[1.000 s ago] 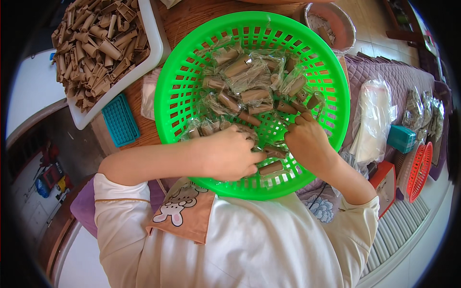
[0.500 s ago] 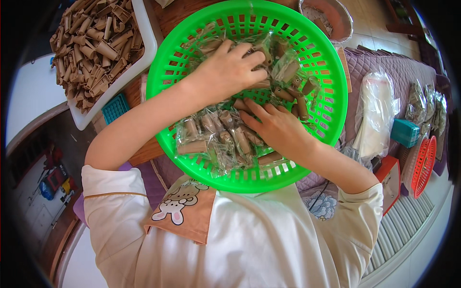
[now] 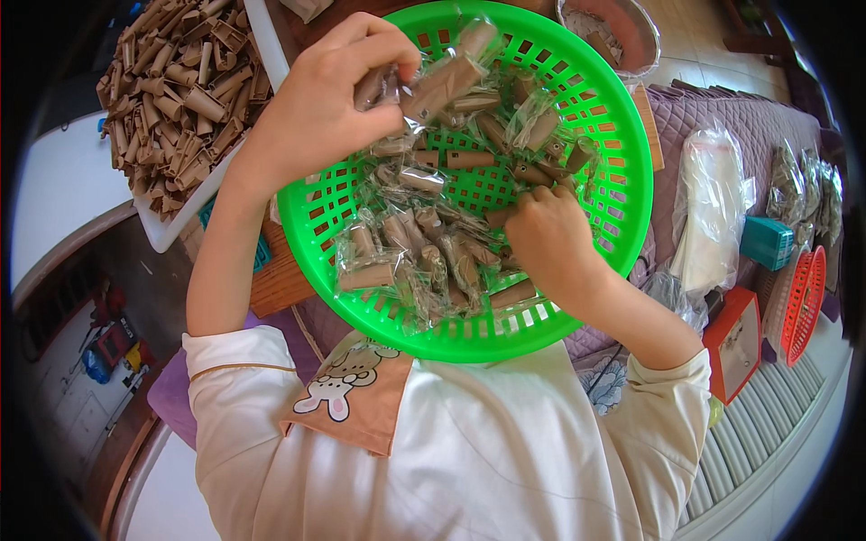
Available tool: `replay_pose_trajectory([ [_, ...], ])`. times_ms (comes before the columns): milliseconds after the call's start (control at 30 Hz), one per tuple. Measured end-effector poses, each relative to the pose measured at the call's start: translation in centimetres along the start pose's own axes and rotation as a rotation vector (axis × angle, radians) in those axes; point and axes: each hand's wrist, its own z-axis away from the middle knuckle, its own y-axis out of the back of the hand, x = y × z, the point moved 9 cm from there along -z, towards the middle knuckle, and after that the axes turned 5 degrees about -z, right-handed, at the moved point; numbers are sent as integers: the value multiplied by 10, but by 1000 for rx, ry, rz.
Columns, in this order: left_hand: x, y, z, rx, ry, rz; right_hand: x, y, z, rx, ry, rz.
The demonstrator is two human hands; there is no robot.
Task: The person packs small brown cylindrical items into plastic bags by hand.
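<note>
A round green plastic basket [image 3: 622, 153] rests on my lap, filled with several brown rolls sealed in clear wrappers [image 3: 424, 252]. My left hand [image 3: 316, 108] is raised over the basket's upper left part, pinching a wrapped brown roll [image 3: 442, 81] between thumb and fingers. My right hand [image 3: 550, 239] lies low in the basket's right half, its fingers closed among the wrapped rolls; whether it grips one is hidden by the hand itself.
A white tray [image 3: 167, 230] heaped with unwrapped brown rolls [image 3: 176, 81] stands at upper left. A stack of clear bags [image 3: 717, 207], a teal box [image 3: 767, 242], a red basket [image 3: 806, 302] and an orange-red box [image 3: 735, 343] lie on the right. A metal bowl [image 3: 622, 27] sits beyond the green basket.
My left hand has gone from the basket's near side up to its far left and lifted a wrapped roll. My right hand has shifted slightly toward the middle right.
</note>
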Motion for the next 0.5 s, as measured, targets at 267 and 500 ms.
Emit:
replay_pose_trajectory([
  [267, -1, -2, 10, 87, 52, -5, -4, 45, -36, 392, 132, -151],
  [500, -11, 1, 13, 138, 81, 28, -13, 20, -80, 482, 114, -162],
])
